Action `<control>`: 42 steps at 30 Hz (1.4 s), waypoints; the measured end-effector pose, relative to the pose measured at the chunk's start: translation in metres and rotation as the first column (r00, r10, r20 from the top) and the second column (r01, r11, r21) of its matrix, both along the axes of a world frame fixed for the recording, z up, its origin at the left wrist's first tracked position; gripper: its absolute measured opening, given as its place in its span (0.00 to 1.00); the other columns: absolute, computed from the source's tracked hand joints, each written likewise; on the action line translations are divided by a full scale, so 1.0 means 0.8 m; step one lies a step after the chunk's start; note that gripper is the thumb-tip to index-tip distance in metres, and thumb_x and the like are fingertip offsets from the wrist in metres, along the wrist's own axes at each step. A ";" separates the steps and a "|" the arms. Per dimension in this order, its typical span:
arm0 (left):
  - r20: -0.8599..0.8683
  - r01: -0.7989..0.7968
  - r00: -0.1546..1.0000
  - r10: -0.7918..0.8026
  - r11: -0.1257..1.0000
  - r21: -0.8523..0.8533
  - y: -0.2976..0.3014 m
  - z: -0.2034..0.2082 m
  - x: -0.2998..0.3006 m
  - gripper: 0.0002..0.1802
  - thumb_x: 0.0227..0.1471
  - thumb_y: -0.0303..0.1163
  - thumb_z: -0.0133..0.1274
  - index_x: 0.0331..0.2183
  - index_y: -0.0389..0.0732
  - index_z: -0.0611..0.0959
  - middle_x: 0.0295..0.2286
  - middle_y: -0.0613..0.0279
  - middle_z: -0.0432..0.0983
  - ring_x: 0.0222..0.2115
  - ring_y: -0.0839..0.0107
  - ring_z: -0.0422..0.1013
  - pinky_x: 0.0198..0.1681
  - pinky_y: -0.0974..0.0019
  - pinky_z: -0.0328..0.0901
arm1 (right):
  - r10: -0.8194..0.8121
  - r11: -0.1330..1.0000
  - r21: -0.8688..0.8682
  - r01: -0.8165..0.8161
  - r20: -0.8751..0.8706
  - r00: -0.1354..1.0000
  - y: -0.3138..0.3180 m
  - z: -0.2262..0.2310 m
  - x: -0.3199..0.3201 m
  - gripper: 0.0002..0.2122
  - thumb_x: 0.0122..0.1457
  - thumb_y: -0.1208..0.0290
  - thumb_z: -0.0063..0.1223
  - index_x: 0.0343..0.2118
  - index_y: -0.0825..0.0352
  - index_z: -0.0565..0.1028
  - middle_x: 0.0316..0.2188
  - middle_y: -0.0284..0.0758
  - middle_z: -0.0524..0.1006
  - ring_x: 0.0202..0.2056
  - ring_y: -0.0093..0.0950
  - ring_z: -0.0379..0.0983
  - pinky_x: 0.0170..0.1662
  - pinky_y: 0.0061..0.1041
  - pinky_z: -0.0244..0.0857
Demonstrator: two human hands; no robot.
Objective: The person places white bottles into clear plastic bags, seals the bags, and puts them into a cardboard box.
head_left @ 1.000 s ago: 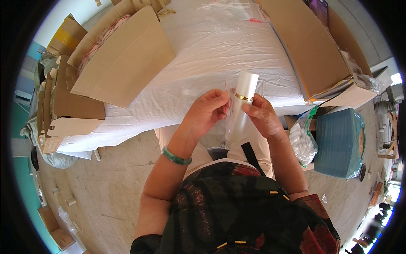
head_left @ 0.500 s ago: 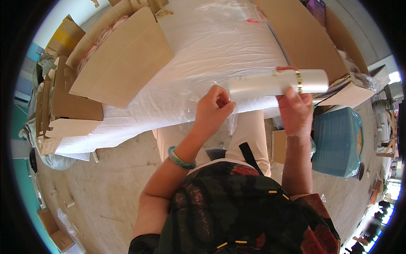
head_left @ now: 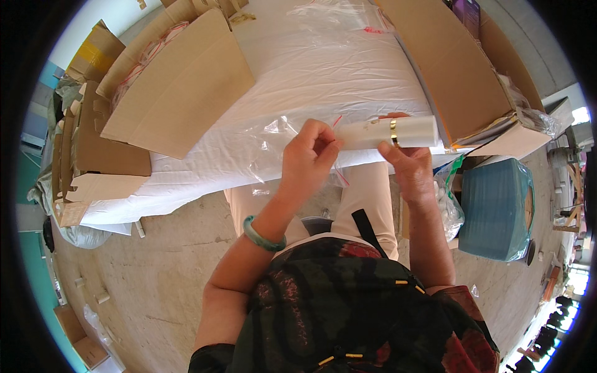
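Observation:
A white cylindrical bottle (head_left: 416,132) with a gold band lies level in front of me above the white-covered table. My right hand (head_left: 410,171) is wrapped round it near the band, thumb on the near side. My left hand (head_left: 309,155) pinches the edge of a clear plastic zip bag (head_left: 273,137) with a red strip at its mouth. The bottle's left end sits at that mouth, close to my left fingertips. How far it is inside the bag is hard to see through the film.
An open cardboard box (head_left: 180,81) with red-edged bags stands at the left, another cardboard box (head_left: 448,68) at the right. Clear film (head_left: 329,22) lies at the table's far end. A blue wrapped bundle (head_left: 496,208) stands on the floor at right, beside a bag of white items (head_left: 446,211).
My right hand has brought the bottle leftward and slightly down, its left end now at the bag's mouth. The bag is spread wider to the left, still pinched by my left hand.

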State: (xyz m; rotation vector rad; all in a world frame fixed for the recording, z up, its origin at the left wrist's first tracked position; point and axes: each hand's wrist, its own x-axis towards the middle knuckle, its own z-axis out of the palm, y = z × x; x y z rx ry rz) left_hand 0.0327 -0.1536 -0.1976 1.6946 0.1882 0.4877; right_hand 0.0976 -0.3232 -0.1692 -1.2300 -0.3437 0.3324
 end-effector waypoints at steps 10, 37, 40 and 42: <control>0.173 0.021 0.984 -0.052 0.984 0.177 -0.007 0.023 -0.010 0.05 0.47 0.20 0.53 0.29 0.37 0.73 0.23 0.62 0.70 0.22 0.73 0.67 0.26 0.72 0.63 | 0.126 0.937 0.346 -0.040 -0.232 0.965 0.014 -0.044 -0.009 0.27 0.48 0.77 0.61 0.52 0.60 0.65 0.44 0.29 0.71 0.48 0.24 0.65 0.54 0.28 0.55; 0.162 0.083 0.980 -0.116 0.976 0.199 0.017 0.057 -0.032 0.10 0.51 0.26 0.52 0.38 0.35 0.77 0.33 0.60 0.75 0.32 0.74 0.70 0.35 0.72 0.65 | 0.207 0.976 0.116 -0.184 -0.239 0.949 0.027 -0.045 -0.033 0.26 0.50 0.83 0.53 0.54 0.63 0.64 0.48 0.37 0.71 0.50 0.29 0.67 0.49 0.26 0.64; 0.126 -0.010 0.991 -0.044 0.916 0.402 0.059 0.051 -0.023 0.15 0.52 0.32 0.53 0.42 0.36 0.76 0.36 0.59 0.75 0.37 0.72 0.69 0.39 0.70 0.64 | 0.308 0.945 0.202 -0.256 -0.298 0.903 0.025 -0.033 -0.021 0.26 0.50 0.83 0.53 0.54 0.65 0.64 0.49 0.40 0.72 0.49 0.30 0.68 0.49 0.27 0.64; 0.004 0.127 0.989 -0.145 0.875 0.467 0.072 0.047 -0.023 0.19 0.52 0.36 0.54 0.44 0.36 0.76 0.38 0.59 0.74 0.40 0.72 0.68 0.42 0.70 0.63 | 0.344 0.935 0.191 -0.297 -0.299 0.890 0.022 -0.030 -0.016 0.27 0.48 0.83 0.57 0.54 0.66 0.64 0.50 0.41 0.71 0.49 0.30 0.68 0.49 0.26 0.64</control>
